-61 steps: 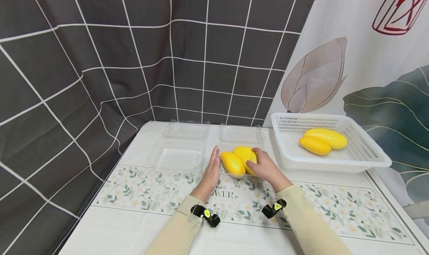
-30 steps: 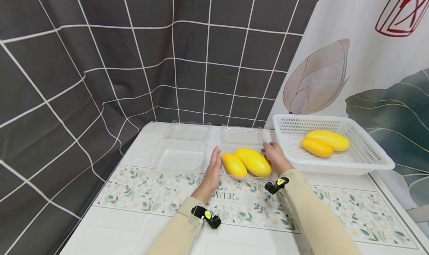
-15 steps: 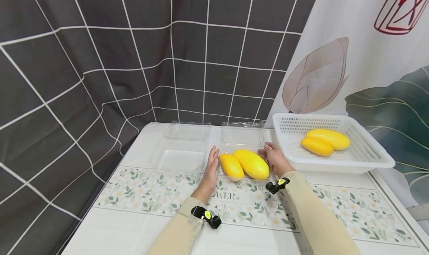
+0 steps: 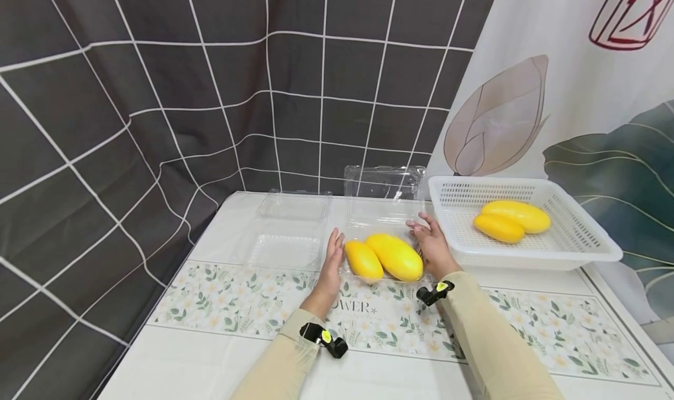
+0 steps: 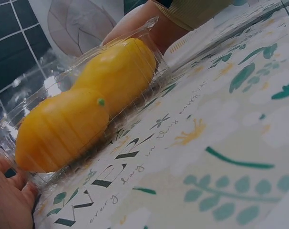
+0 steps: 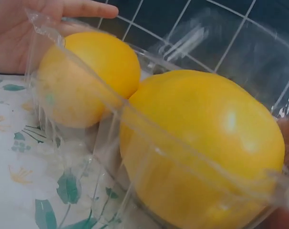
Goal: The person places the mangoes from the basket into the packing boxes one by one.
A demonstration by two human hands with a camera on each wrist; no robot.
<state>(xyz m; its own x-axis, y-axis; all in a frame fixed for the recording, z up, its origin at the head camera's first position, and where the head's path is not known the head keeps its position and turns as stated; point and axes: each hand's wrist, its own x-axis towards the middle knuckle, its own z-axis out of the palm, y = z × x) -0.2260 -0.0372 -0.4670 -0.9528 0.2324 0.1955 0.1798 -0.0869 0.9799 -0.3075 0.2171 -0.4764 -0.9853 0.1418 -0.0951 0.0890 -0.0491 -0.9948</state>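
Two yellow mangoes, a smaller one [image 4: 364, 259] and a larger one [image 4: 396, 257], lie side by side in a clear plastic clamshell box [image 6: 149, 138]. The hinged lid [image 4: 384, 183] of this box stands raised at the back. My left hand [image 4: 330, 268] rests against the box's left side with straight fingers. At the right side is my right hand [image 4: 436, 249], its fingers spread near the lid's lower right corner. Whether those fingertips touch the lid I cannot tell. Part of the right hand is hidden behind the box in the left wrist view.
A second clear clamshell box [image 4: 284, 251] lies open to the left, its lid [image 4: 292, 206] flat behind it. On the right stands a white perforated basket [image 4: 574, 251] with two more mangoes [image 4: 516, 214]. A dark gridded curtain [image 4: 295, 113] hangs behind the table.
The right hand has let go of the larger mango, which lies in the box, and moved to the box's right side. The lid has tilted up from lying flat. The left hand has stayed.
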